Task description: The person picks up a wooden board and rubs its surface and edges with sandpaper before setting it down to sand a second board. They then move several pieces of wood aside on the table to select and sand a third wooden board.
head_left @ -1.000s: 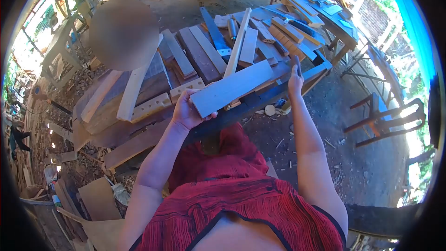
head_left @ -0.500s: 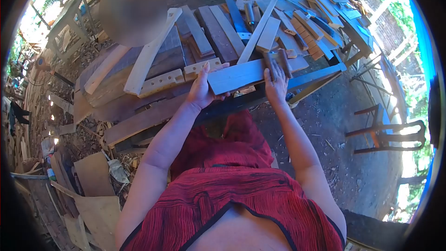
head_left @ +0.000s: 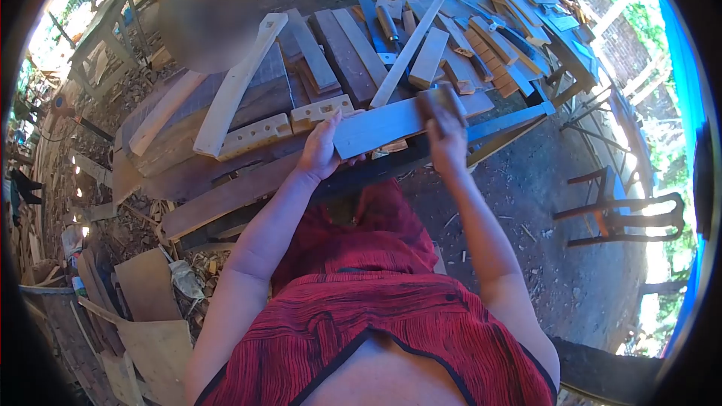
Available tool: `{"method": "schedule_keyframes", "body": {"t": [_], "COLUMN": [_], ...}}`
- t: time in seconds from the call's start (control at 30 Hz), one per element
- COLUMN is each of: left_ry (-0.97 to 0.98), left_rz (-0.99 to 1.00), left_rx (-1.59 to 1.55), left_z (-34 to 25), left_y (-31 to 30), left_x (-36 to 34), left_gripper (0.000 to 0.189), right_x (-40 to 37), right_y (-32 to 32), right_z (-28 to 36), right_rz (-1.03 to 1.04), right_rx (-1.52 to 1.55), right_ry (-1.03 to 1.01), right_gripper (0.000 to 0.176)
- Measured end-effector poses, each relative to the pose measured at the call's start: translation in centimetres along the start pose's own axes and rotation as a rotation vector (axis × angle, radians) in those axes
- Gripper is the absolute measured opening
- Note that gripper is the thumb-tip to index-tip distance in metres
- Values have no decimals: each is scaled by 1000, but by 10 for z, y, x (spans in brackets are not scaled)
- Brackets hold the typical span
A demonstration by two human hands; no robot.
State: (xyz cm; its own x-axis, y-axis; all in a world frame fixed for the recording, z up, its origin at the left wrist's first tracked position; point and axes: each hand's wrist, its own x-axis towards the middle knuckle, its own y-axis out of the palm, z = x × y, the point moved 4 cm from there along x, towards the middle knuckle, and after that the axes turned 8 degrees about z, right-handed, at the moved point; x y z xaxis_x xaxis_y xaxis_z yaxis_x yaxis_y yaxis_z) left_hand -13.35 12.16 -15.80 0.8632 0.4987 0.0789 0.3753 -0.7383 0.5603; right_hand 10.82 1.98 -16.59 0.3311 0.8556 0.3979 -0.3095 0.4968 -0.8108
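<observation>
Gripping the pale board at its left end, the left hand keeps fingertips beneath it; the right hand, blurred, holds a brown block on or just over the other end. Between both hands, the board's long axis slants away rightward, near the bench rail. No writing or brand is readable.

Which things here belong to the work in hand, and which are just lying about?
Apparently in use:
- board, held by the left hand
- brown block, blurred, in the right hand

Apparently not in use:
- holed block
- pale stick
- chair
</observation>
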Motion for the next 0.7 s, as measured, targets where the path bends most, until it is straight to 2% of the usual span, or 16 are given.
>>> {"method": "schedule_keyframes", "body": {"t": [0.03, 0.13, 0.23, 0.27, 0.3, 0.4, 0.43, 0.47, 0.53, 0.6, 0.67, 0.7], "left_ry": [-2, -8, 5, 3, 9, 9, 20, 33, 74, 27, 71, 61], "left_rz": [-17, -25, -35, -45, -53, -68, -275, -484, -499, -26, 11, -26], "left_rx": [-17, -24, -2, 7, 9, -36, -155, -273, -296, 5, 33, 22], "left_z": [-1, 0, 0, 0, 1, 1, 0, 0, -1, 5, 2, 0], "left_y": [2, 7, 6, 5, 3, 10, 13, 15, 8, -3, 1, 4], "left_x": [0, -1, 0, -1, -1, 2, 3, 1, -1, 0, 0, -1], "left_gripper": [68, 67, 68, 69, 69, 67, 65, 64, 58, 54, 51, 51], "right_x": [6, 20, 17, 10, 0, -38, -46, -47, -44, -29, -9, -1], "right_y": [-5, -14, -11, -8, -5, -6, -5, -8, -11, -9, -14, -16], "right_z": [-26, -76, -36, -5, 33, 134, 153, 154, 147, 99, 38, 5], "right_rz": [22, 63, 23, 25, -6, 76, 110, 105, 180, 147, 36, 46], "right_rx": [-78, -105, -198, -258, -216, 0, 92, 98, 79, -42, -32, -172], "right_ry": [164, 296, 314, 162, 54, -289, -376, -378, -362, -285, -77, 70], "right_gripper": [41, 44, 45, 42, 39, 45, 45, 45, 48, 49, 40, 39]}}
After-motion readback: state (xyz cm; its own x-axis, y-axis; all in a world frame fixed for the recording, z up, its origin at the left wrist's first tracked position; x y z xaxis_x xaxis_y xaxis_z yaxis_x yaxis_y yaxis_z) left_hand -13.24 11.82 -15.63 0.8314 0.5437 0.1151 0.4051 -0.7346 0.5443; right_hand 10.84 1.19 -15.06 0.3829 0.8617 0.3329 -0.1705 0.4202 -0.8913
